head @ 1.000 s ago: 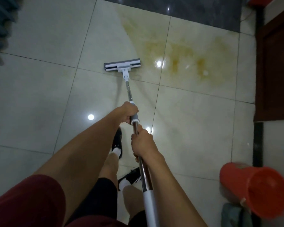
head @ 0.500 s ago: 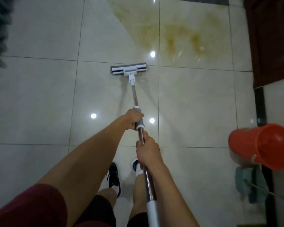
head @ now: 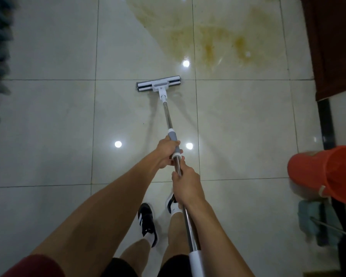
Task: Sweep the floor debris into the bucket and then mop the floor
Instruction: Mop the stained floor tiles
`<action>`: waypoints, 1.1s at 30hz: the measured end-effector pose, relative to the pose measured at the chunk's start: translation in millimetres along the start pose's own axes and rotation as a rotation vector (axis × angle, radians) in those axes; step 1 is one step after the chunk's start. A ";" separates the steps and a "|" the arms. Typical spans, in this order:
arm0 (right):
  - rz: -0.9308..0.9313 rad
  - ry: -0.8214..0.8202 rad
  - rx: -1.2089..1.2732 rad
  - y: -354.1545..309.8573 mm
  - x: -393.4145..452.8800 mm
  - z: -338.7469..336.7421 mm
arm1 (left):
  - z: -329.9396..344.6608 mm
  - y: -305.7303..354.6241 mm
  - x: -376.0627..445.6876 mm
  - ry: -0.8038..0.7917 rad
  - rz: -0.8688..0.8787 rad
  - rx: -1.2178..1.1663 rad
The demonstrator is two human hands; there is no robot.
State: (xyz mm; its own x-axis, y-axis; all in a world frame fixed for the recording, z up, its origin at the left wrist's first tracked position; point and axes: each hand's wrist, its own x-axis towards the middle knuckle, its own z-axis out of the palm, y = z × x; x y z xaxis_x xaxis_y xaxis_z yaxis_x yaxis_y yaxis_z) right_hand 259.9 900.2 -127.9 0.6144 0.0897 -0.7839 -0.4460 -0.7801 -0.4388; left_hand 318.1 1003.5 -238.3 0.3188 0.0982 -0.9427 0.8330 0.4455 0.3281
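A flat mop with a white-and-grey rectangular head (head: 158,86) lies pressed on the glossy cream tiled floor (head: 48,120), its head crosswise just below a tile seam. Its thin metal shaft with a grey grip sleeve (head: 173,137) slants back toward the person, ending in a white section at the bottom edge of the view. Beyond the head, a yellow-brown stain (head: 214,41) spreads over two tiles, darker in blotches toward the right. At the right edge an orange plastic bucket (head: 316,172) lies tipped on its side on the floor, its open mouth facing right, well apart from the mop.
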 end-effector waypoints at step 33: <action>-0.043 -0.024 0.059 -436.6 345.0 -136.5 | -40.2 536.4 177.4 0.031 0.096 -0.045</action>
State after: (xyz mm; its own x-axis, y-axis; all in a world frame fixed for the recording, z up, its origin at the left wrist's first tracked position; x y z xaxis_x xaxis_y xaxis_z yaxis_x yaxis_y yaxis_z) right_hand 755.5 1187.3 -146.8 0.6184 0.1382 -0.7736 -0.4575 -0.7371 -0.4974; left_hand 803.2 1295.7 -231.9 0.3815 0.1694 -0.9087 0.7777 0.4726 0.4145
